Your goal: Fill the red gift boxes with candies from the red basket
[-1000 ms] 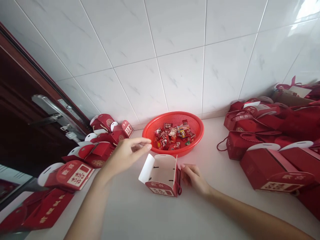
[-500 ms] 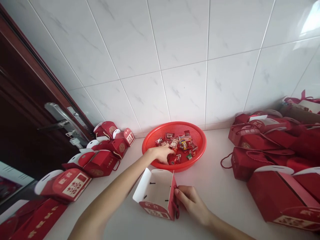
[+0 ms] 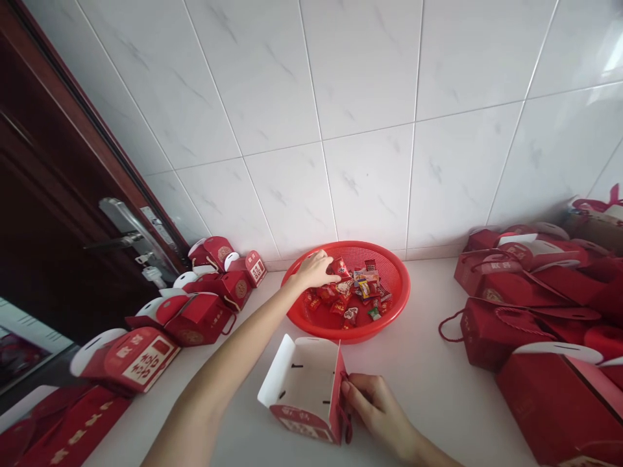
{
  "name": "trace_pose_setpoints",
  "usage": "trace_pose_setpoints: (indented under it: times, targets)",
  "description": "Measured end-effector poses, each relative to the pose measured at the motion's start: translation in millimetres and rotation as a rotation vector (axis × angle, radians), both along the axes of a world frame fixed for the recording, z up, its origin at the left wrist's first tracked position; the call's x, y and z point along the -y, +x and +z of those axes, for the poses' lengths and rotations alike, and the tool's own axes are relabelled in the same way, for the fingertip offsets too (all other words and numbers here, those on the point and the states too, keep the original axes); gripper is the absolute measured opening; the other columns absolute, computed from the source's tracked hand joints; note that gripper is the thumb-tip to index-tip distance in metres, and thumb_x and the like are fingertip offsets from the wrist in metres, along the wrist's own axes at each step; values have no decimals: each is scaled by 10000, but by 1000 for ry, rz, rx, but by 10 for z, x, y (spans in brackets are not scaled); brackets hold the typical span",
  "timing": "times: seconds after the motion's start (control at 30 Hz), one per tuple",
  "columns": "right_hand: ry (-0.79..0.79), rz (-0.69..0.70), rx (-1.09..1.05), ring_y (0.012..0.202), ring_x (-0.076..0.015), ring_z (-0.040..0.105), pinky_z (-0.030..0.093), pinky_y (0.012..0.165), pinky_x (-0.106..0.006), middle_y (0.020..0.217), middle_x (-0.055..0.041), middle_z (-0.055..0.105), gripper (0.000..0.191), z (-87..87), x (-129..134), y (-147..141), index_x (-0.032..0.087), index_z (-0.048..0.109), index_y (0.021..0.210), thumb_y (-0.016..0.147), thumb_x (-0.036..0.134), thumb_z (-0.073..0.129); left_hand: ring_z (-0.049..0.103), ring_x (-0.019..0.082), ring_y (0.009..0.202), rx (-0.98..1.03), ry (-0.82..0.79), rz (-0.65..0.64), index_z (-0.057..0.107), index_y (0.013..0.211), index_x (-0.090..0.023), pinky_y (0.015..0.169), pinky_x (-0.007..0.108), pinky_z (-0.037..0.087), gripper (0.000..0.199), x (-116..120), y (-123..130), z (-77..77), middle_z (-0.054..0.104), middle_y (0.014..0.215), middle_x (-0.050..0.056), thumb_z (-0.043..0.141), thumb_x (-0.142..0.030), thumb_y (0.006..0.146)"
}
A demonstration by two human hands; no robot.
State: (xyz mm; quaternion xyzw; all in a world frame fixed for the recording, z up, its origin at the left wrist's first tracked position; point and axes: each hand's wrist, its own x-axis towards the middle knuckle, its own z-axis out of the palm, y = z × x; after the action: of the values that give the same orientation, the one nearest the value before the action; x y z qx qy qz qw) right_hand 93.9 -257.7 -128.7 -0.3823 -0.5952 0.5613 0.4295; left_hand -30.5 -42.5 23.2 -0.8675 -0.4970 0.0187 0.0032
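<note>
A red plastic mesh basket (image 3: 403, 288) stands against the wall with wrapped candies (image 3: 367, 285) in it. My left hand (image 3: 315, 271) reaches over its left side, thumb and fingers curved around a red-wrapped candy (image 3: 339, 267); the fingertips are partly hidden. In front of the basket sits an open red paper gift box (image 3: 311, 373), white inside, with small dark slots and no candy visible in it. My right hand (image 3: 372, 399) is closed on the box's right side, pinching the wall by its red cord handle (image 3: 347, 415).
Red gift boxes (image 3: 202, 318) line the left side, near a dark door with a metal handle (image 3: 129, 237). More red boxes (image 3: 506, 331) crowd the right side. A white tiled wall (image 3: 365, 188) rises behind the white tabletop (image 3: 418, 363).
My left hand has moved up and back within the basket, uncovering candies near its front left. My right hand stays on the box. The whole view has shifted slightly.
</note>
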Motion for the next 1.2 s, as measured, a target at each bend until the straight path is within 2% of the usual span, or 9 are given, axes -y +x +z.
trace_pose_setpoints:
  times: [0.17,0.33,0.57,0.77,0.87,0.93,1.0,1.1,1.2]
  targets:
    - [-8,3,31,590,-119,337,255,523,-259,618,16,375,671,-9,-11,-9,200,424,623,869,824,385,647,271,1052,88,37,109,653,1094,-138,911,417,520,344,-109,77,11,674,1133,115,700,-397,872]
    - [17,-5,51,574,-105,292,242,516,-259,603,26,347,703,-6,-29,-18,204,390,607,847,864,346,639,240,1090,228,33,153,598,1267,-167,935,463,546,366,-229,-37,-160,632,1257,105,629,-361,958]
    - [30,-7,82,564,-107,302,238,497,-257,595,22,348,704,-8,-21,-23,209,382,604,848,867,327,646,227,1078,364,-13,148,623,1227,-166,920,443,563,300,-400,-167,-302,639,1251,102,598,-338,981]
    - [26,12,66,562,-110,338,268,507,-252,588,16,380,694,15,-27,-5,202,408,609,869,842,338,675,199,995,288,-254,-40,680,1070,-146,911,416,561,201,-318,-156,-345,699,1114,69,632,-309,962]
    - [24,12,65,554,-105,326,258,498,-250,591,20,376,691,13,-16,0,201,413,613,869,839,348,678,191,958,228,-323,-83,690,1042,-144,893,403,551,204,-290,-151,-343,714,1074,62,657,-318,941]
    - [21,13,56,552,-104,313,258,495,-248,592,24,367,677,13,-8,2,201,416,614,882,820,359,675,171,850,187,-353,-91,714,955,-150,811,336,541,198,-284,-139,-336,732,965,44,689,-340,904]
    - [21,14,52,563,-107,317,269,501,-244,597,22,370,659,14,-3,6,200,421,615,897,794,376,632,147,682,141,-382,-91,721,765,-166,678,269,489,232,-273,-114,-331,716,758,10,719,-382,852]
    - [8,24,56,574,-113,337,281,508,-243,601,17,383,641,23,1,12,199,426,619,911,768,384,506,123,504,67,-429,-98,644,530,-184,530,262,376,349,-232,-59,-332,596,511,-23,763,-417,762]
    - [-3,32,57,571,-113,342,284,509,-245,598,18,389,636,36,10,16,198,434,623,916,760,384,501,121,510,16,-441,-116,679,566,-195,511,253,357,229,-187,-12,-330,607,533,-30,799,-346,689]
